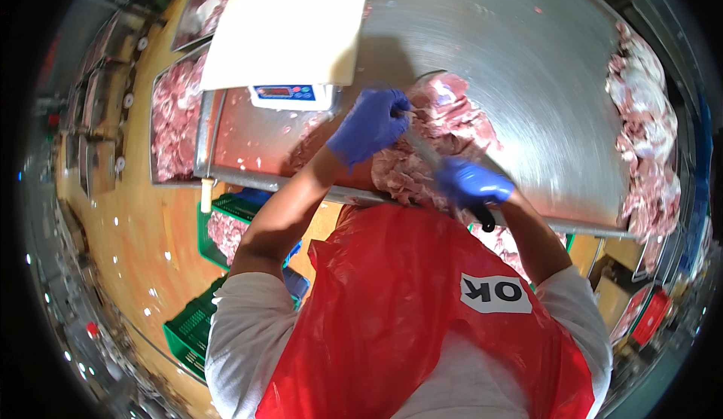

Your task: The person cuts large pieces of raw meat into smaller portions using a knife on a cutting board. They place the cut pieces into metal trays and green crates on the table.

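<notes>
Raw meat (452,110) sat in a loose heap around the center of the frame, near the close edge of a shiny metal desk (542,95). The blue-gloved left hand (369,127) was at the heap's left side, fingers pinched tight on a bit of it, mostly hidden by the glove. The right hand (474,180), also blue-gloved, had its fingers wrapped around a black-handled knife (424,148), blade pointing up and left toward the other hand. That part was kinda blurry, so I couldn't tell if the edge was actually in the meat. Upper left had a digital scale (294,98) with a big cream board (290,27) on top. Bigger chunks (642,110) lined the desk's right end, a metal tray (153,155) of more meat stood off the left end, and a green crate (233,206) with pieces in it sat lower left.
</notes>
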Demonstrator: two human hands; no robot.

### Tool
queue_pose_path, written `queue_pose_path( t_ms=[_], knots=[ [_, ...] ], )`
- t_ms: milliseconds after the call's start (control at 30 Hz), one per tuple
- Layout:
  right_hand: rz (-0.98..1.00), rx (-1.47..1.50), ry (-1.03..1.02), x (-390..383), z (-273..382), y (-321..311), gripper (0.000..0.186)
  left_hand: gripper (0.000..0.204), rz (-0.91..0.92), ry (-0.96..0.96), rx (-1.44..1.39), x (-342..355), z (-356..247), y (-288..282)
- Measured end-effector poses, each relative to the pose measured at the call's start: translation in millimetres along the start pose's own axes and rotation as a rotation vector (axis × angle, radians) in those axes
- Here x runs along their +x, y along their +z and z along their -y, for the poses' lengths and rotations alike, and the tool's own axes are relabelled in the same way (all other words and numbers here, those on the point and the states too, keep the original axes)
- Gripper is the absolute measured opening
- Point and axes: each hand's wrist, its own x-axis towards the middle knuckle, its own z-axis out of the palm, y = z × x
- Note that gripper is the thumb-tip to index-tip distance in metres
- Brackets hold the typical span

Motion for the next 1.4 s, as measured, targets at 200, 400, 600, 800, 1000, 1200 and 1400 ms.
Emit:
queue_pose_path(
  t_ms=[200,400,600,800,1000,1200,1400],
  knots=[
    [-0.595,0.328,-0.118,-46,-1,-63,0.012,0.019,-0.165,-0.418,-0.540,-91,94,-72],
    [-0.628,0.263,-0.072,-48,-24,-82,0.008,0.026,-0.434,-0.333,0.040,-200,240,-181],
    [-0.645,0.205,-0.114,-36,-32,-85,0.010,0.025,-0.694,-0.724,0.665,-161,223,-136],
    [-0.631,0.090,-0.176,-20,-14,-71,0.011,0.061,-0.121,-0.261,0.222,-49,167,72],
    [-0.706,0.087,-0.170,-34,-14,-64,0.012,0.078,-0.003,-0.306,0.317,8,140,125],
    [-0.797,-0.026,-0.086,-34,-31,-51,0.012,0.048,-0.059,-0.097,-0.179,28,130,116],
    [-0.861,-0.347,-0.139,-34,-54,-62,0.012,0.055,0.045,0.129,-0.157,48,126,103]
  ],
)
